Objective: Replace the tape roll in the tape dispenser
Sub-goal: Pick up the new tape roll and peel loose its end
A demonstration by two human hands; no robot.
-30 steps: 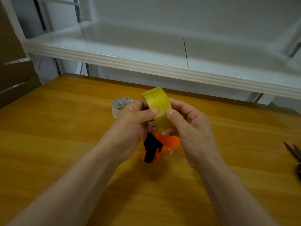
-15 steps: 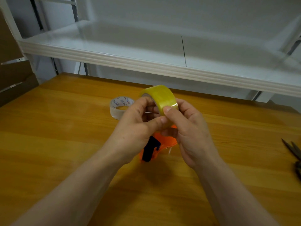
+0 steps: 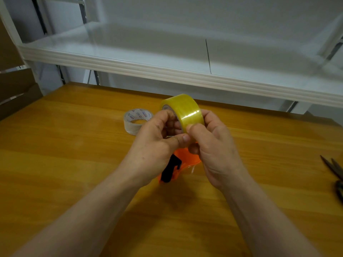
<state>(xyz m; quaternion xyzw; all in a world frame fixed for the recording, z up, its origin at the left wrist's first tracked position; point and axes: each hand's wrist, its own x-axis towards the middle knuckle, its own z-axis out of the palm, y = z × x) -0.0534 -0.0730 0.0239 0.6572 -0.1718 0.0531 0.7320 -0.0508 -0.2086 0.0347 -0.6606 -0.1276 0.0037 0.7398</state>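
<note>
A yellow tape roll (image 3: 182, 108) is held upright above the table by both hands. My left hand (image 3: 154, 153) grips it from the left, fingers inside the core and thumb pressed against the lower edge. My right hand (image 3: 213, 143) holds the right side, its thumb pressed on the roll's outer face. Under the hands, an orange tape dispenser (image 3: 187, 160) with a black part (image 3: 169, 169) lies on the table, mostly hidden. A nearly used-up clear tape roll (image 3: 137, 120) with a printed core lies flat on the table behind my left hand.
The wooden table (image 3: 74, 164) stretches to all sides. Scissors (image 3: 334, 171) lie at the right edge. A white shelf (image 3: 167, 71) overhangs the far side of the table. Cardboard (image 3: 16, 86) stands at the left.
Both hands have raised the yellow roll slightly and turned it, so its broad face tilts more toward me. The thumbs have shifted along its surface. The dispenser stays on the table.
</note>
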